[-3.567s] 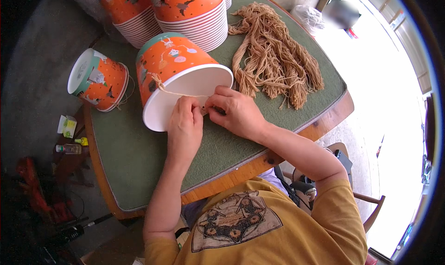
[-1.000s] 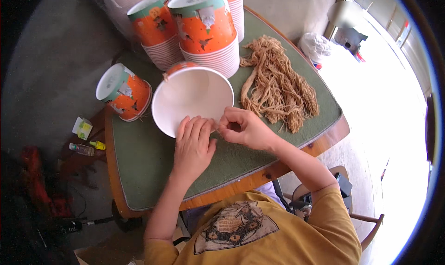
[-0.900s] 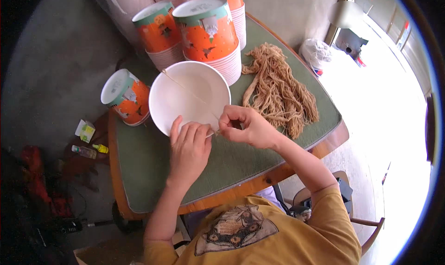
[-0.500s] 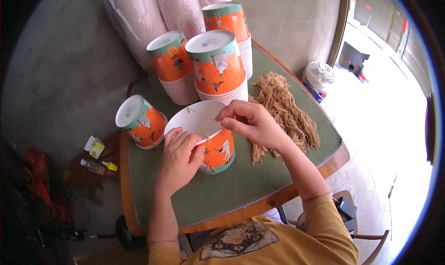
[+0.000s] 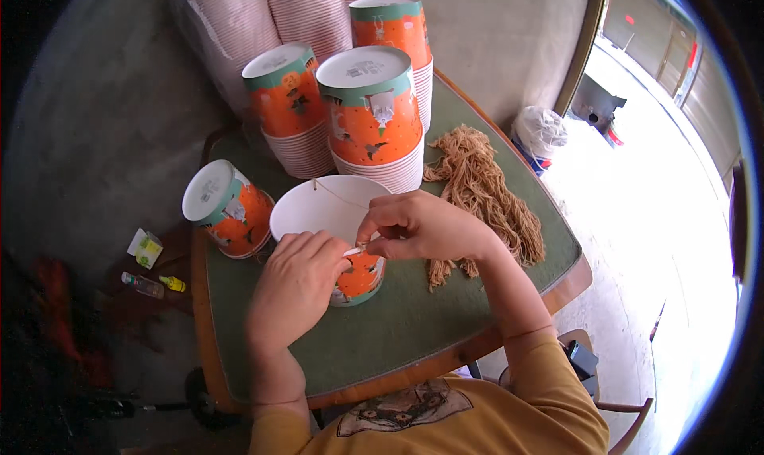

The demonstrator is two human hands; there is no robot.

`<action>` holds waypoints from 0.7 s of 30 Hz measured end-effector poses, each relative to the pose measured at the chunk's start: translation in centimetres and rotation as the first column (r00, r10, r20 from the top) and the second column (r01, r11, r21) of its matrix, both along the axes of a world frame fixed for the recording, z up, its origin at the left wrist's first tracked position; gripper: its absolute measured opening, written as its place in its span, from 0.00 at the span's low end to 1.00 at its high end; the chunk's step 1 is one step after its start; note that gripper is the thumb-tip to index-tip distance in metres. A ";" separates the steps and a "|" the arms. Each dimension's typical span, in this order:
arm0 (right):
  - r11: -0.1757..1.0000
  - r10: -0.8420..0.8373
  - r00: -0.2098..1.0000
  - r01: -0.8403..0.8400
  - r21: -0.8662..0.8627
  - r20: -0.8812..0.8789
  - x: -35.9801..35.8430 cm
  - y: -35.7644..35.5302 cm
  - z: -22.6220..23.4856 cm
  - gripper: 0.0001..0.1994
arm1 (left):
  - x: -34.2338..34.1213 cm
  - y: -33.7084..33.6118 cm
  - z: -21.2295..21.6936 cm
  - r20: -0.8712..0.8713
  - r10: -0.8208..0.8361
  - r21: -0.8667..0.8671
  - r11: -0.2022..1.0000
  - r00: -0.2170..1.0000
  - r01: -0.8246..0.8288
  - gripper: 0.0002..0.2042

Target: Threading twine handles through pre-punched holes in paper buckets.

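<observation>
Orange bucket (image 5: 362,280) stood mouth up on the green mat (image 5: 430,328), just in front of the middle stack (image 5: 374,133) of upturned buckets. The left hand (image 5: 294,276) gripped its rim on the side away from that stack. The right hand (image 5: 418,228) pinched twine (image 5: 338,197) between thumb and fingertips at the same rim; the strand ran over from the edge nearest the stack. Right of the stack lay a tan cord bundle (image 5: 493,204); front-left of it, a smaller-looking upturned bucket (image 5: 239,226); behind it, plastic-wrapped stacks (image 5: 306,17).
</observation>
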State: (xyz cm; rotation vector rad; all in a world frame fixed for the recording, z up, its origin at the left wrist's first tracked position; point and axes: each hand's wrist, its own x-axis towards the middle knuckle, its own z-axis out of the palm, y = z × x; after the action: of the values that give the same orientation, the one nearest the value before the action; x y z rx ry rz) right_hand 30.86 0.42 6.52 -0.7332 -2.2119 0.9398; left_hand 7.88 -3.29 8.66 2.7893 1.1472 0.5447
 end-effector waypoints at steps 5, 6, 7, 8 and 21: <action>0.998 -0.023 0.998 0.019 -0.057 -0.066 -0.5 0.0 -0.3 0.07 | -0.8 0.9 -0.5 0.031 -0.003 -0.006 1.000 1.000 0.003 0.07; 0.998 -0.023 0.994 0.017 -0.058 -0.107 -0.7 0.1 -0.5 0.06 | -0.9 1.1 -0.5 0.031 -0.019 0.002 1.000 0.999 0.019 0.07; 0.998 -0.019 0.994 0.012 -0.066 -0.108 -0.9 0.2 -0.7 0.06 | -1.1 1.3 -0.6 0.031 -0.036 0.011 0.999 0.999 0.036 0.08; 0.997 -0.068 0.989 0.061 -0.057 -0.130 -1.1 0.3 -0.8 0.06 | -1.0 1.5 -0.6 0.032 -0.033 0.003 0.999 0.999 0.033 0.08; 0.878 -0.203 0.912 0.330 0.346 -0.356 -3.0 0.7 -3.6 0.06 | -1.3 3.1 -1.0 0.279 -0.001 -0.018 1.000 0.960 0.006 0.12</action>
State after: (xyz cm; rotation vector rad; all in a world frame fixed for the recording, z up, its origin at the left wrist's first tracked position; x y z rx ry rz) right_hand 27.88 1.14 2.88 -0.6288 -1.8743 0.4057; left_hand 6.57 -0.23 7.66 2.5895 1.0796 0.8884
